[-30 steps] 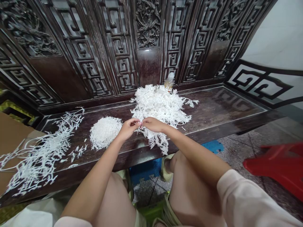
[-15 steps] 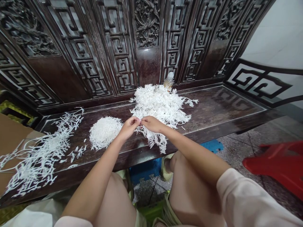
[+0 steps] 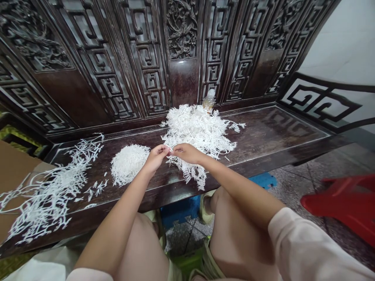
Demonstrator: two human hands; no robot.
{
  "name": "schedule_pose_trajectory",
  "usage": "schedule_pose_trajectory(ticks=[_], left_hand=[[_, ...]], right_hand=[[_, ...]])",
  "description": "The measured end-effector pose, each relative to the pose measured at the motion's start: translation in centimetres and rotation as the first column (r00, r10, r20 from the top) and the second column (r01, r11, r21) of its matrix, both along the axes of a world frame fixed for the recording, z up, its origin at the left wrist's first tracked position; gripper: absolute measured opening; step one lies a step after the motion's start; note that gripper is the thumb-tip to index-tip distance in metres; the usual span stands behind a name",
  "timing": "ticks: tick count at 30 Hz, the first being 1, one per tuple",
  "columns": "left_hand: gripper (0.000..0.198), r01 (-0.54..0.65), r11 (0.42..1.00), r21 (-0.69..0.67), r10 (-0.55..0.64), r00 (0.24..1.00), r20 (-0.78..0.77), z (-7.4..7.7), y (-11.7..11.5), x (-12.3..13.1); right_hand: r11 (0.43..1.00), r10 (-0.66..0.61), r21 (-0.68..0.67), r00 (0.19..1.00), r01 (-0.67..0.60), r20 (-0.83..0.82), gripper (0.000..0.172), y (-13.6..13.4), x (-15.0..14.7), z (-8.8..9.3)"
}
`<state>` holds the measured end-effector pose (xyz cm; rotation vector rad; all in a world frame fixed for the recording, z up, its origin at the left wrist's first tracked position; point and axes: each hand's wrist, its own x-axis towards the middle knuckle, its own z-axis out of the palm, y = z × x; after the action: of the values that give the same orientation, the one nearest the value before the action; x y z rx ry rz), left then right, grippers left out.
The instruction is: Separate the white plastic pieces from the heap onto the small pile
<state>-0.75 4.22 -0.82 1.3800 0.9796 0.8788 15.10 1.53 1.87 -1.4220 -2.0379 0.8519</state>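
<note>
My left hand [image 3: 157, 157] is closed in a pinch in front of the large heap of white branched plastic pieces [image 3: 196, 125]. My right hand [image 3: 188, 152] pinches just to its right, fingertips a small gap apart from the left ones. A bit of white plastic shows at the fingertips, too small to make out well; the fingers hide the rest. Left of my left hand lies a rounded pile of short white plastic bits [image 3: 129, 164]. Stripped-looking white plastic branches [image 3: 55, 191] lie in a tangle farther left.
The dark wooden bench [image 3: 263, 128] has a carved openwork back [image 3: 184, 78]. Behind the heap stands a small capped bottle [image 3: 209, 99]. Loose white scraps [image 3: 96, 189] lie at the left, near a cardboard box [image 3: 14, 164]. A red plastic stool [image 3: 345, 201] is at the right.
My left hand has drawn slightly left, so the fingertips that were touching are now a little apart. My right hand has barely moved. The piles look the same.
</note>
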Motion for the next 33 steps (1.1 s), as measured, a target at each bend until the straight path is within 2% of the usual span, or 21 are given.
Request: schedule_pose_trajectory(ticks=[6,13,18,21,25,28,30,31,32,33], left_hand=[[0.028,0.153,0.982,0.111,-0.137,0.980,-0.141,0.5,-0.3,0.1],[0.035,0.201,0.961,0.188,-0.146,0.952,-0.270,0.5,-0.3,0.2],[0.038,0.210,0.972,0.106,-0.194,0.970,-0.145,0.4,-0.3,0.1],[0.038,0.148,0.988,0.034,-0.147,0.988,-0.035,0.4,-0.5,0.3],[0.040,0.088,0.996,0.030,-0.089,0.995,0.034,0.6,-0.8,0.7],[0.040,0.074,0.996,0.043,-0.078,0.993,0.085,1.6,-1.3,0.7],[0.039,0.116,0.991,0.066,-0.123,0.983,0.133,2.8,-1.9,0.5],[0.039,0.136,0.987,0.086,-0.148,0.977,0.151,3.5,-2.2,0.4],[0.038,0.139,0.985,0.106,-0.155,0.975,0.162,4.1,-2.5,0.2],[0.036,0.121,0.985,0.119,-0.140,0.977,0.162,4.5,-2.6,0.0]], right_hand=[[0.999,0.014,-0.043,1.000,-0.013,0.023,0.028,0.0,0.1,-0.1],[0.997,0.053,-0.054,0.998,-0.054,-0.016,0.026,-0.4,-0.3,0.0],[0.990,0.104,-0.087,0.991,-0.110,-0.080,0.024,-0.3,-0.1,0.3],[0.988,0.132,-0.067,0.988,-0.137,-0.075,0.024,-0.3,-0.1,0.4],[0.994,0.110,0.023,0.994,-0.110,-0.011,0.024,-0.4,-0.8,0.4],[0.997,0.015,0.072,0.998,-0.020,0.066,0.023,0.0,-0.7,0.4],[0.983,-0.169,0.092,0.976,0.157,0.139,0.025,0.8,0.2,0.4],[0.956,-0.291,0.099,0.941,0.277,0.174,0.027,1.3,1.0,0.4],[0.933,-0.358,0.097,0.915,0.346,0.185,0.028,1.7,1.7,0.3],[0.929,-0.370,0.085,0.910,0.360,0.189,0.026,2.1,2.4,0.3]])
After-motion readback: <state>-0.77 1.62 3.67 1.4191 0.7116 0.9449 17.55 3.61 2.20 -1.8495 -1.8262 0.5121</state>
